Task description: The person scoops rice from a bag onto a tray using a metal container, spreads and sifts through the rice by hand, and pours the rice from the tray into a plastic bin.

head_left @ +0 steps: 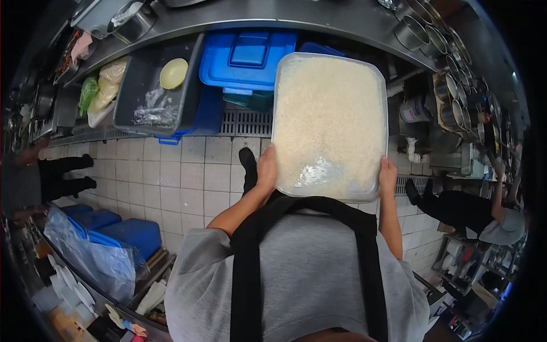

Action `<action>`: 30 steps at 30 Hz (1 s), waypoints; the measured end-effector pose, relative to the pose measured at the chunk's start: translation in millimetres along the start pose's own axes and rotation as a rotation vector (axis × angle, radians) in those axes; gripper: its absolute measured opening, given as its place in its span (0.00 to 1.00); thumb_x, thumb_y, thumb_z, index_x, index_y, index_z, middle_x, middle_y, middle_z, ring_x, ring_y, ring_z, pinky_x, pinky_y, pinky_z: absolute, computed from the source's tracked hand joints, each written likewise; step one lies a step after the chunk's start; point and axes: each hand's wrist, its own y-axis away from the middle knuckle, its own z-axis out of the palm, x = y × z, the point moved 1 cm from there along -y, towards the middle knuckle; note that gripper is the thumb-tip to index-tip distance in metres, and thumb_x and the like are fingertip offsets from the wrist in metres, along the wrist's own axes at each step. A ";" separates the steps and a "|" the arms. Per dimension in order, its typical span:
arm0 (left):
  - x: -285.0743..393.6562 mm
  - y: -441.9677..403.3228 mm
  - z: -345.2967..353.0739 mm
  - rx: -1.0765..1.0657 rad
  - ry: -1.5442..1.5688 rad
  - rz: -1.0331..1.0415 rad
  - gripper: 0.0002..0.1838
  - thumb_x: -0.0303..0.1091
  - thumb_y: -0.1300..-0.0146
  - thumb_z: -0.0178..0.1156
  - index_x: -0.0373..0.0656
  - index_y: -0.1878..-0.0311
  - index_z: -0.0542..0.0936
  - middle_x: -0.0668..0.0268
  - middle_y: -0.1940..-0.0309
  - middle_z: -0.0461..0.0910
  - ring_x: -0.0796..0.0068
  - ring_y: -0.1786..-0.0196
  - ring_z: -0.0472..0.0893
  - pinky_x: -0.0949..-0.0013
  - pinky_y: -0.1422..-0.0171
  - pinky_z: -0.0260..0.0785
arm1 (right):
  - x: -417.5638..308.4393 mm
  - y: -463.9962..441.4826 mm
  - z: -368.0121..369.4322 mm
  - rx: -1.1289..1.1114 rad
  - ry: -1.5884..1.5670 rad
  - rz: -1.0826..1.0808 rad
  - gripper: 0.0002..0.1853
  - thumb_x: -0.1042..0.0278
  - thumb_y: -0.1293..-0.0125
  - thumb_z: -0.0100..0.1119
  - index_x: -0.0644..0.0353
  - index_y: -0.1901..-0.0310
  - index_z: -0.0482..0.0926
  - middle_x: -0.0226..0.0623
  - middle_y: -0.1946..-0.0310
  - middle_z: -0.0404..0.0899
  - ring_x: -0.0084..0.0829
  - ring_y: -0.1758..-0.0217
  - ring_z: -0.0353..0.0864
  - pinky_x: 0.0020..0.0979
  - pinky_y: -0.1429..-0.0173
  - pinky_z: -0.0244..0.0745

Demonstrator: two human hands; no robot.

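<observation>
Held level in front of my body is a large rectangular tray point(384, 122) with rounded corners. A layer of pale grains that look like rice point(333, 108) covers most of it, and the shiny bottom shows through near the edge closest to me. My left hand point(266, 170) grips the tray's left side near its front corner, and my right hand point(388, 175) holds the opposite side. Both thumbs lie along the rim; the other fingers are mostly hidden at the sides and below.
Ahead runs a steel counter point(239, 18) with a blue-lidded bin point(250, 60) and a grey tub point(191, 114) holding a yellow bowl point(174, 74) below. Other people stand left point(23, 179) and right point(504, 225). Blue bins point(131, 236) sit behind-left; pots point(411, 33) line the right.
</observation>
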 end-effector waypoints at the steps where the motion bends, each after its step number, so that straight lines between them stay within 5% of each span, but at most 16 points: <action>1: -10.5 5.7 16.4 0.000 0.104 0.000 0.31 0.51 0.33 0.39 0.25 0.57 0.74 0.53 0.64 0.77 0.68 0.61 0.73 0.66 0.54 0.64 | -1.4 -0.6 -14.5 -0.012 0.043 0.047 0.23 0.54 0.33 0.46 0.72 0.57 0.75 0.46 0.65 0.79 0.31 0.62 0.75 0.30 0.53 0.68; 4: -42.3 6.3 51.6 -0.050 0.105 -0.059 0.31 0.52 0.34 0.40 0.25 0.58 0.74 0.54 0.64 0.77 0.69 0.63 0.74 0.66 0.57 0.65 | 45.6 -34.9 -40.5 0.013 0.230 -0.116 0.23 0.54 0.34 0.45 0.72 0.58 0.75 0.49 0.65 0.79 0.37 0.61 0.77 0.32 0.53 0.68; 10: -116.8 -28.1 107.8 0.005 0.144 -0.208 0.29 0.51 0.35 0.42 0.29 0.56 0.75 0.56 0.64 0.78 0.69 0.64 0.75 0.66 0.58 0.67 | 51.1 -76.4 -56.5 -0.077 0.503 -0.108 0.22 0.54 0.35 0.42 0.68 0.57 0.75 0.57 0.61 0.76 0.52 0.56 0.75 0.41 0.51 0.68; 12: -141.5 -45.8 119.3 -0.024 0.054 -0.312 0.33 0.55 0.36 0.40 0.27 0.54 0.74 0.46 0.58 0.77 0.52 0.55 0.76 0.62 0.50 0.66 | 55.4 -96.4 -51.5 -0.082 0.556 -0.119 0.22 0.54 0.35 0.42 0.67 0.58 0.76 0.58 0.62 0.76 0.54 0.55 0.74 0.42 0.51 0.68; 14: -154.4 -56.1 135.3 -0.003 0.117 -0.300 0.34 0.56 0.36 0.39 0.27 0.55 0.75 0.45 0.60 0.77 0.48 0.55 0.76 0.60 0.50 0.66 | 55.7 -122.4 -47.9 -0.096 0.618 -0.141 0.22 0.54 0.35 0.41 0.66 0.60 0.76 0.59 0.62 0.75 0.56 0.54 0.73 0.43 0.51 0.67; 22: -92.4 -74.5 158.4 0.023 -0.017 -0.537 0.35 0.57 0.36 0.37 0.30 0.52 0.74 0.47 0.56 0.76 0.53 0.50 0.75 0.60 0.48 0.65 | 17.3 -218.6 -13.8 -0.260 0.834 -0.233 0.19 0.57 0.37 0.42 0.65 0.62 0.76 0.58 0.62 0.75 0.56 0.55 0.74 0.47 0.51 0.69; 25: -238.2 -132.6 179.8 -0.116 0.090 -0.405 0.35 0.58 0.36 0.37 0.31 0.47 0.71 0.50 0.50 0.74 0.56 0.47 0.73 0.59 0.48 0.65 | 7.8 -283.3 18.5 -0.325 1.041 -0.347 0.15 0.65 0.40 0.42 0.65 0.65 0.78 0.56 0.60 0.76 0.52 0.55 0.76 0.45 0.49 0.70; 28: -165.8 -140.6 176.4 -0.105 0.502 -0.671 0.37 0.61 0.36 0.36 0.33 0.41 0.66 0.53 0.45 0.70 0.57 0.44 0.71 0.56 0.47 0.64 | -83.9 -304.8 52.1 -0.533 1.181 -0.552 0.13 0.71 0.44 0.45 0.69 0.69 0.78 0.58 0.63 0.76 0.52 0.57 0.76 0.44 0.52 0.71; 29: -139.3 -141.4 174.3 -0.119 0.600 -0.705 0.37 0.65 0.38 0.35 0.43 0.38 0.64 0.60 0.45 0.70 0.60 0.49 0.72 0.52 0.53 0.65 | -124.3 -302.3 65.0 -0.531 1.168 -0.454 0.13 0.71 0.45 0.45 0.69 0.67 0.79 0.59 0.61 0.76 0.52 0.55 0.76 0.43 0.51 0.72; 30: -120.7 -146.3 171.2 -0.115 0.602 -0.708 0.37 0.65 0.38 0.35 0.43 0.38 0.64 0.60 0.45 0.70 0.60 0.49 0.72 0.52 0.53 0.65 | -154.8 -300.9 77.7 -0.529 1.155 -0.354 0.13 0.72 0.46 0.46 0.69 0.66 0.79 0.59 0.60 0.75 0.51 0.53 0.76 0.42 0.51 0.72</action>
